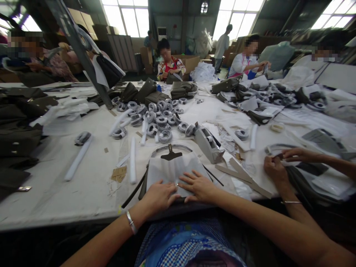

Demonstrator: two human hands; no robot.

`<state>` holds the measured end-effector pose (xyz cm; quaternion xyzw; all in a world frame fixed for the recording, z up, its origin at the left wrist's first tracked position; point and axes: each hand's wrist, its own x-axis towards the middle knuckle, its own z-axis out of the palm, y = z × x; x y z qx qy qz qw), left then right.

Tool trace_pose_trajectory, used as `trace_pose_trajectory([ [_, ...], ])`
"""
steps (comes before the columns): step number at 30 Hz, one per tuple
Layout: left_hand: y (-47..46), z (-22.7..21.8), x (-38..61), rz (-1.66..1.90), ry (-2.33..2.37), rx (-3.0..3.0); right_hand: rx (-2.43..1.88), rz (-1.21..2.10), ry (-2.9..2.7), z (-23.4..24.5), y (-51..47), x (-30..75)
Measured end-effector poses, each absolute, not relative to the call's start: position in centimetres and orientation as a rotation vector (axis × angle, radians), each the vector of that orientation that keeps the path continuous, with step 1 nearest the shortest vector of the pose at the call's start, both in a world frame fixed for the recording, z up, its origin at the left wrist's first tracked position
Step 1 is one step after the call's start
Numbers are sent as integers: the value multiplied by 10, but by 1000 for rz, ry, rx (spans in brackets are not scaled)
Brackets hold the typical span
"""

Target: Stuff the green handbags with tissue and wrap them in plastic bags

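A dark handbag lies at the table's front edge, its front covered by a white translucent sheet. My left hand rests flat on the sheet's lower left part, fingers stretched toward the middle. Spread over the lower right part is my right hand, also flat, with its fingers apart. A small shiny stud shows between the two hands. Above the sheet, a dark hanger-shaped tag sits at the bag's wrapped, arched handle. Dark straps stick out on both sides of the bag.
Wrapped coils are heaped beyond the bag. A grey tape dispenser stands to its right, near cardboard strips. White foam tubes lie leftward. A co-worker's hands handle another bag at right. A metal post rises at left.
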<state>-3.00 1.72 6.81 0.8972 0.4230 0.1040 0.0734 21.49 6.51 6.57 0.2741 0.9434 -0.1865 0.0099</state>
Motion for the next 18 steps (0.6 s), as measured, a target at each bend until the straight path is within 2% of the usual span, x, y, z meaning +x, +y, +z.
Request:
trace_pose_trajectory([
  [6,20,56,-31,355,1402,2684,965,-670,2882,81,77,204],
  [12,9,42,-43,449,1449,2787,970,-458,3072,55,69,207],
  [18,5,37,-50,400,1520,2869,943,-335,3164,37,57,222],
])
